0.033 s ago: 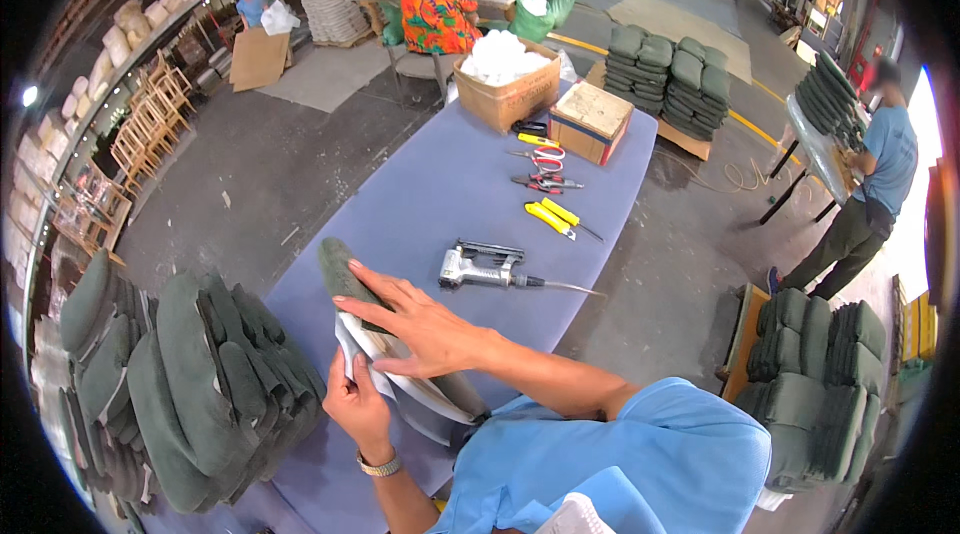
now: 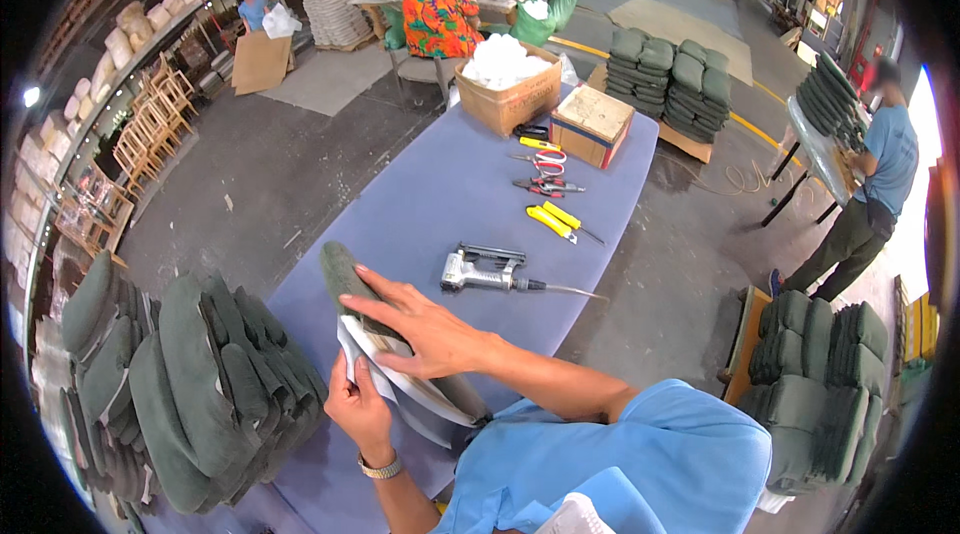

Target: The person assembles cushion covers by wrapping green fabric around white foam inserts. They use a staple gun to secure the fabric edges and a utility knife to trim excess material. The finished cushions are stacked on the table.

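Note:
A dark green cushion (image 2: 340, 266) with a pale underside leans on edge close to my body, over the blue-grey table. White fabric (image 2: 352, 346) hangs along its lower side. My left hand (image 2: 358, 412), with a metal-banded watch on the wrist, pinches this white fabric between thumb and fingers. Across the cushion lies my right hand (image 2: 425, 334), its fingers stretched and spread on the green cover and its thumb by the white edge. Beyond my hands, a silver staple gun (image 2: 482, 268) with an air hose rests on the table.
Green cushions (image 2: 195, 384) are heaped at the left. Yellow-handled tools (image 2: 555, 221), pliers (image 2: 548, 186) and scissors (image 2: 548, 164) lie farther up the table (image 2: 400, 204), before a carton of white stuffing (image 2: 508, 99) and a closed box (image 2: 591, 124). Cushion stacks (image 2: 810, 384) and a co-worker (image 2: 880, 164) are at the right.
My right hand's fingers have shifted very slightly on the cushion. The view has moved a little; my left hand keeps its pinch on the white fabric.

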### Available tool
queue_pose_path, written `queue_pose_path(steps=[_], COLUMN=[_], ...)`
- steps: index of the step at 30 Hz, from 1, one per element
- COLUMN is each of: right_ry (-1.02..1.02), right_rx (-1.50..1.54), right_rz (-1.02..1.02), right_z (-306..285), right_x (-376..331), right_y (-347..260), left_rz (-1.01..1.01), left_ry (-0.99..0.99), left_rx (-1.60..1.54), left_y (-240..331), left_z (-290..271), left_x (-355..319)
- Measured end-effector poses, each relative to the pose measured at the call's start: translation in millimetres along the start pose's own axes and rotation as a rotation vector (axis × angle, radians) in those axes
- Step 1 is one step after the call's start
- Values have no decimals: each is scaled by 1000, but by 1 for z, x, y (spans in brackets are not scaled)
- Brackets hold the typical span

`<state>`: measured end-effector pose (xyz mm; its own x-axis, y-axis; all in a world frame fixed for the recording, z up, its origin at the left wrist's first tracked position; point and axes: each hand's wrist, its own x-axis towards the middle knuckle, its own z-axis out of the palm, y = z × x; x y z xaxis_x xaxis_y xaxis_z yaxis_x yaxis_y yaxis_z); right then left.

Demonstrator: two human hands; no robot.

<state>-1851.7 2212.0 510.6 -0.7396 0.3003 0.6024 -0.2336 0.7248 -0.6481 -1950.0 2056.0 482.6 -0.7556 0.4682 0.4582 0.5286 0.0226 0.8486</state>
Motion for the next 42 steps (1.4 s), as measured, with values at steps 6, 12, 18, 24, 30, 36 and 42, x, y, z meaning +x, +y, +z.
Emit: queue_pose_path(steps=[6,12,18,24,30,36,42], right_ry=[132,175,147,242,276,318,399], right_rx=[96,-23,18,-40,22,411,406], right_rz=[153,156,159,202,316,336,411], right_z=[-24,-35,-24,-20,-49,-44,-54], right_x=[1,-3,-2,-33,-57,-4,109], right_y=[15,21,29,40,83,98,127], left_rz=[45,-125,-168,15,465,514,544], left_ry=[-29,-104,-182,-69,-313,-31,125], left_rx=[-107,-86,-268,-185,-1030,-862,-734], left_y=[4,13,-28,46,107,106,131], left_z=[16,23,21,-17,-49,-77,-70], left_x=[3,-8,-46,-32,-21,-60,-86])
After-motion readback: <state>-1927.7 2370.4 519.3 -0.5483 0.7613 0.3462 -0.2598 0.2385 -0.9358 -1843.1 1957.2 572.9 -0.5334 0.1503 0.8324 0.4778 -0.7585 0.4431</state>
